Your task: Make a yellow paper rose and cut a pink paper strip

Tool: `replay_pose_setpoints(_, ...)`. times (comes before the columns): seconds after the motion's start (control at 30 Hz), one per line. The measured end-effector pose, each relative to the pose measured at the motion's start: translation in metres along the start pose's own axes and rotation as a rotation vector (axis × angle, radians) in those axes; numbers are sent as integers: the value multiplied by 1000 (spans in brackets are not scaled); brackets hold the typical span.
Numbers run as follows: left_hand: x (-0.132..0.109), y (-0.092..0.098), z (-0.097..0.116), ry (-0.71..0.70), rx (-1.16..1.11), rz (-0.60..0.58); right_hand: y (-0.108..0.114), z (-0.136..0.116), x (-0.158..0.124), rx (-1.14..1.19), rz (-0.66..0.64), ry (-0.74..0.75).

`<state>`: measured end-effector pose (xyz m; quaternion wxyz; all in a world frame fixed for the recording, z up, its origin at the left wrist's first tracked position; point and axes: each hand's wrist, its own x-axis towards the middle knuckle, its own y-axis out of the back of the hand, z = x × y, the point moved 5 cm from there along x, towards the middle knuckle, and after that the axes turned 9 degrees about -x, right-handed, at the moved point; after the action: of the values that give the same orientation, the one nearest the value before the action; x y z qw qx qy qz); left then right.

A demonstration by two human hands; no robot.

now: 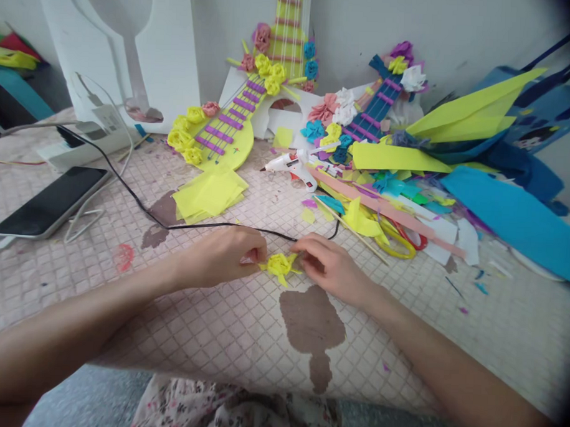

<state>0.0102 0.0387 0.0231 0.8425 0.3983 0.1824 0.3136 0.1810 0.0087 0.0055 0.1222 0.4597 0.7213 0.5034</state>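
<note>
A small yellow paper flower (280,264) is held just above the quilted table cover (224,336), between both of my hands. My left hand (227,256) pinches its left side with curled fingers. My right hand (330,265) pinches its right side, fingers closed on the petals. A black cable (140,202) runs across the table just behind my hands.
A stack of yellow paper squares (209,195) lies behind my left hand. A white glue gun (293,166), yellow-handled scissors (398,242), a thin wooden stick (350,229) and several foam scraps lie at the right. A phone (49,200) rests at the left. Flower-covered foam guitars (232,121) lean at the back.
</note>
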Motion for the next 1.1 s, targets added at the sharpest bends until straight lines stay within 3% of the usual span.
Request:
replay_pose_setpoints(0.53,6,3,-12,-103,37,153,-5,-1,1,-12,-29,19)
replay_pose_setpoints(0.8,7,0,-16,-132,44,179,-5,-3,-2,-33,-74,111)
replay_pose_setpoints(0.97,8,0,-16,-142,58,228,-5,-4,-2,-53,-9,120)
replay_pose_setpoints(1.1,5,8,-7,-166,15,340,-1,-4,-3,-49,101,52)
